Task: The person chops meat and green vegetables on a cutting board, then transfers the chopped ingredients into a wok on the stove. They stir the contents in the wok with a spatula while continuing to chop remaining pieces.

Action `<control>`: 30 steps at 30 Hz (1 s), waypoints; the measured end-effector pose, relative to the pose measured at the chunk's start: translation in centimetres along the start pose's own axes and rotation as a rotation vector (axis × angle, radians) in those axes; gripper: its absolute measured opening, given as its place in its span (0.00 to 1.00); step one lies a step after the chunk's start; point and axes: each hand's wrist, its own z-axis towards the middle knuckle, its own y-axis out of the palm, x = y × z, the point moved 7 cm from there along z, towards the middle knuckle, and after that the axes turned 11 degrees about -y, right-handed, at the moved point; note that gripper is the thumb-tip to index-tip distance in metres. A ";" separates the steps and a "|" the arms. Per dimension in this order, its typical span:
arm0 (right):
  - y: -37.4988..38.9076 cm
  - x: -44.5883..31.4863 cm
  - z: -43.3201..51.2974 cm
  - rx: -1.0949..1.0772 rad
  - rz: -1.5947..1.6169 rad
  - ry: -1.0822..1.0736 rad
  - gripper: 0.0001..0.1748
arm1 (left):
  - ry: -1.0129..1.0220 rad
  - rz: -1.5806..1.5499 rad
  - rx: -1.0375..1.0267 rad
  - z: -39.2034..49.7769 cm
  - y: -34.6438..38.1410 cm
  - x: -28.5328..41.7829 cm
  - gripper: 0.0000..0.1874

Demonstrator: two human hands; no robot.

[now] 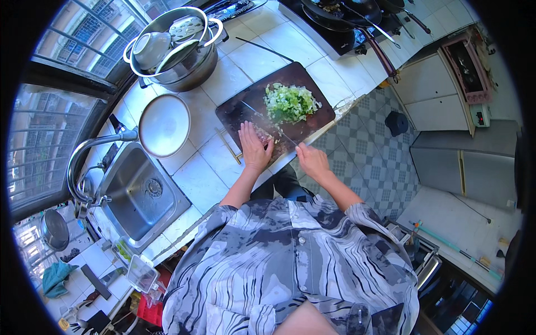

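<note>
A dark cutting board (243, 94) lies on the white tiled counter. My right hand (312, 160) is closed around the handle of a knife (289, 139); its blade, seen nearly edge-on, reaches across the board to the upper left. My left hand (254, 146) lies flat with its fingers against a small heap of pinkish chopped food, perhaps meat (264, 136), on the near side of the blade. Beyond the blade sits a mound of chopped green and white vegetable (289, 103). The knife handle is mostly hidden in my fist.
Left of the board are a round pale plate or lid (164, 125), a steel sink (134, 192) with a curved faucet (75, 163), and a pot (188, 71) holding bowls. A single chopstick-like stick (264, 49) lies behind the board. A wok (335, 16) stands on the stove, its handle (379, 54) jutting out.
</note>
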 end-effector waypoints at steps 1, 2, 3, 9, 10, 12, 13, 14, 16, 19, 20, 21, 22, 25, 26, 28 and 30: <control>-0.1 0.1 0.0 0.011 0.026 -0.003 0.15 | 0.000 -0.001 -0.003 0.0 0.0 0.0 0.46; -0.3 0.2 -0.1 0.030 0.043 -0.004 0.15 | 0.004 -0.002 -0.001 0.0 0.0 0.1 0.45; -0.4 0.3 -0.2 0.022 0.051 0.000 0.15 | 0.010 -0.008 0.001 0.0 -0.1 0.1 0.45; -0.7 0.4 -1.0 0.025 0.062 0.056 0.15 | 0.016 -0.017 0.005 0.0 -0.2 0.2 0.43; -0.8 0.4 -1.1 0.029 0.066 0.057 0.15 | 0.021 -0.016 0.008 0.0 -0.3 0.3 0.42; -0.8 0.4 -1.2 0.027 0.072 0.062 0.15 | 0.030 -0.022 0.008 0.0 -0.4 0.4 0.41; -0.8 0.4 -1.3 0.021 0.072 0.065 0.15 | 0.034 -0.028 0.006 0.0 -0.4 0.4 0.41; -0.8 0.5 -1.4 0.021 0.070 0.067 0.15 | 0.036 -0.034 0.005 0.0 -0.4 0.4 0.40; -0.6 0.5 -1.6 0.003 0.072 0.058 0.15 | 0.040 -0.072 -0.012 0.1 -0.5 0.3 0.39; -0.2 0.4 -1.6 -0.033 0.073 0.029 0.16 | 0.039 -0.113 -0.018 0.0 -0.5 0.2 0.37; 0.1 0.3 -1.5 -0.063 0.061 0.031 0.16 | 0.039 -0.124 -0.016 0.0 -0.4 0.2 0.36; 0.4 0.0 -1.3 -0.061 0.084 0.013 0.16 | 0.014 -0.143 0.017 -0.1 -0.6 0.0 0.36; 0.9 -0.2 -1.0 -0.074 0.095 0.010 0.16 | -0.010 -0.161 0.050 -0.2 -0.6 -0.1 0.36; 2.7 -1.0 -0.3 -0.107 0.152 0.043 0.16 | -0.116 -0.202 0.134 -0.2 -0.2 -0.2 0.33; 3.3 -1.3 -0.1 -0.091 0.179 0.037 0.16 | -0.151 -0.215 0.159 0.1 0.1 -0.2 0.31; 4.7 -1.5 0.0 -0.077 0.316 0.073 0.16 | -0.213 -0.325 0.193 0.4 0.8 -0.1 0.28; 5.8 -1.9 0.0 0.006 0.511 0.080 0.17 | -0.262 -0.430 0.281 0.6 1.3 0.2 0.22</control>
